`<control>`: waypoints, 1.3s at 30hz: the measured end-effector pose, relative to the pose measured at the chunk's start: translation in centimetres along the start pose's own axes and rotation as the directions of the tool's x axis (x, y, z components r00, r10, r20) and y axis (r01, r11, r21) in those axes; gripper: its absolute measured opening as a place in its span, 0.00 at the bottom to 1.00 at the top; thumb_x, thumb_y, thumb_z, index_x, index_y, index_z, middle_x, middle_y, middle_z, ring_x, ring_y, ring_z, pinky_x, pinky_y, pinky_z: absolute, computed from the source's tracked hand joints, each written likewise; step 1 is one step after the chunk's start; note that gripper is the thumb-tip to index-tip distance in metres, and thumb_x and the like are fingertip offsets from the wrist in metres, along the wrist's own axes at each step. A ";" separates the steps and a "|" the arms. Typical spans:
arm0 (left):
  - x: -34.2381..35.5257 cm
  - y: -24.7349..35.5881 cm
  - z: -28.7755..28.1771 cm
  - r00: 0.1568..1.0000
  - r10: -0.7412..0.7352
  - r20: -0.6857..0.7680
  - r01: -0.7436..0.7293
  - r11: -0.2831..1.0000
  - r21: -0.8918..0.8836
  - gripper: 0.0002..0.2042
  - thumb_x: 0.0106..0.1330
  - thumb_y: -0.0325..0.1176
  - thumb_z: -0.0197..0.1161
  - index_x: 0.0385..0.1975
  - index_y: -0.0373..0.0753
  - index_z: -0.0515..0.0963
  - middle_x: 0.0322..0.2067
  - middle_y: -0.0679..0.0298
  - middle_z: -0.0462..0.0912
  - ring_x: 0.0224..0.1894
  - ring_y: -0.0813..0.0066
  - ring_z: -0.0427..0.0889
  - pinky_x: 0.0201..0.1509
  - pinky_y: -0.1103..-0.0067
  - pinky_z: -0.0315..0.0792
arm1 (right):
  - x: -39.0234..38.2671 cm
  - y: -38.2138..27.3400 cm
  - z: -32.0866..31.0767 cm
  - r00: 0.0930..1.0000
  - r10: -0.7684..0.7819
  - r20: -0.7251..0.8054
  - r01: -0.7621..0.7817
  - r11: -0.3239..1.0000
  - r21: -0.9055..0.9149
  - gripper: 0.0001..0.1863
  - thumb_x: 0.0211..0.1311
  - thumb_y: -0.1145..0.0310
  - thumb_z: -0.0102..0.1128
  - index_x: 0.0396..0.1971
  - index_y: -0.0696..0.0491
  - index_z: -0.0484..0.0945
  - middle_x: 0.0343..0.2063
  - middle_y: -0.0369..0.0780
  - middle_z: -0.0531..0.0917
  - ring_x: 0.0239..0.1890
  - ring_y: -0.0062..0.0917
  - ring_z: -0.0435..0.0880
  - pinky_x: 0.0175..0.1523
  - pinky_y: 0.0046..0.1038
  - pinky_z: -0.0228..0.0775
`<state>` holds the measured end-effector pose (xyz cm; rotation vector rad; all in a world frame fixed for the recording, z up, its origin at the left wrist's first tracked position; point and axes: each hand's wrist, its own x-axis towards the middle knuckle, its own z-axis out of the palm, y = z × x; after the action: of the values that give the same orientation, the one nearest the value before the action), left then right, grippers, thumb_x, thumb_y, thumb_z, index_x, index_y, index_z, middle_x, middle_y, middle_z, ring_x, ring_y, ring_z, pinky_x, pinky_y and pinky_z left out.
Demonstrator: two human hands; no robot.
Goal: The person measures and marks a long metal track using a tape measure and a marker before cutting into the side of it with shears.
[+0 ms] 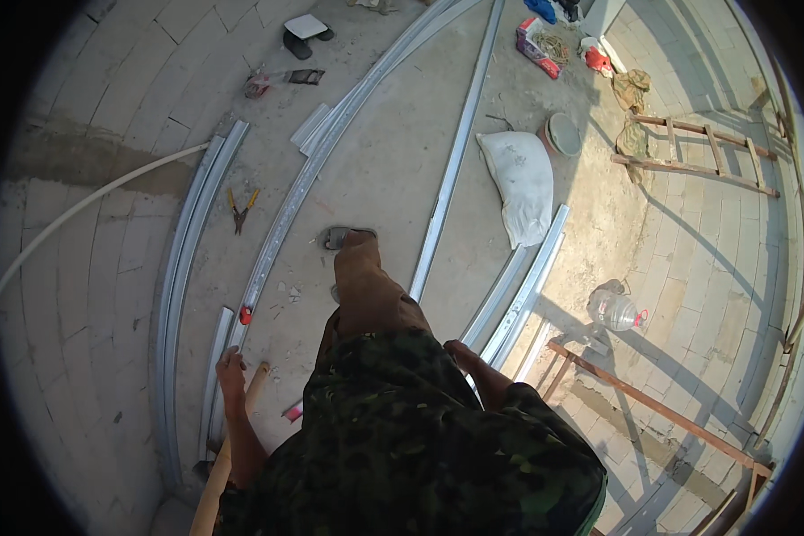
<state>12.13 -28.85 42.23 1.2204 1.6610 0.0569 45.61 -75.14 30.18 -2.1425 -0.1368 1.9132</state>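
My left hand point(232, 366) hangs at my left side with its fingers loosely bent and apart, holding nothing visible, just left of a long pale wooden pole point(255, 380). Beyond it, a small red object point(245, 316) rests on a long silver metal channel point(286, 205). Yellow-handled snips point(241, 210) lie on the concrete floor point(402, 143) farther forward. My right hand point(460, 354) is low beside my hip, partly against the camouflage clothing, near more metal channels point(518, 304); its grip is unclear. My brown trouser leg and shod foot point(353, 241) are in the middle.
A white sack point(518, 179), bucket point(565, 134), red box with coiled cord point(545, 49) and large plastic bottle point(615, 310) stand or lie ahead and right. Wooden ladder-like frames point(715, 152) are along the right block wall. A white pipe point(98, 188) curves at the left.
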 end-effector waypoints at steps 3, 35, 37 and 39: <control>0.2 3.8 -1.3 0.997 0.082 -0.015 -0.081 0.995 0.055 0.16 0.62 0.31 0.53 0.46 0.32 0.79 0.18 0.69 0.69 0.18 0.84 0.63 0.21 0.82 0.57 | -0.8 -4.5 0.8 0.996 0.006 -0.093 -0.009 1.000 -0.029 0.14 0.59 0.62 0.54 0.32 0.59 0.81 0.30 0.48 0.82 0.31 0.39 0.86 0.32 0.35 0.81; 22.7 -8.1 13.7 0.907 -0.419 -0.038 0.415 0.876 0.244 0.17 0.62 0.35 0.54 0.47 0.32 0.77 0.22 0.68 0.71 0.20 0.83 0.67 0.21 0.84 0.62 | 49.2 -8.4 -22.8 0.813 0.241 -0.530 0.191 0.749 0.634 0.08 0.66 0.68 0.49 0.34 0.56 0.75 0.25 0.33 0.75 0.24 0.17 0.76 0.25 0.20 0.63; 23.5 -12.9 12.3 0.879 -0.473 -0.052 0.469 0.842 0.265 0.17 0.63 0.35 0.54 0.46 0.32 0.77 0.21 0.68 0.70 0.20 0.82 0.67 0.20 0.82 0.62 | 54.5 -8.1 -22.9 0.774 0.215 -0.596 0.262 0.748 0.609 0.10 0.64 0.66 0.47 0.31 0.55 0.75 0.23 0.33 0.74 0.23 0.16 0.72 0.26 0.22 0.62; 24.4 -15.6 12.6 0.844 -0.534 -0.044 0.505 0.765 0.400 0.16 0.63 0.36 0.55 0.46 0.33 0.78 0.21 0.69 0.70 0.20 0.83 0.67 0.20 0.82 0.61 | 58.4 -5.3 -24.2 0.731 0.188 -0.656 0.331 0.743 0.582 0.13 0.64 0.65 0.44 0.19 0.51 0.65 0.16 0.31 0.61 0.18 0.15 0.58 0.23 0.24 0.53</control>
<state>11.86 -24.82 10.88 0.9828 1.9514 -0.7002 77.43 -59.03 -22.28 -2.0688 0.5308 0.7734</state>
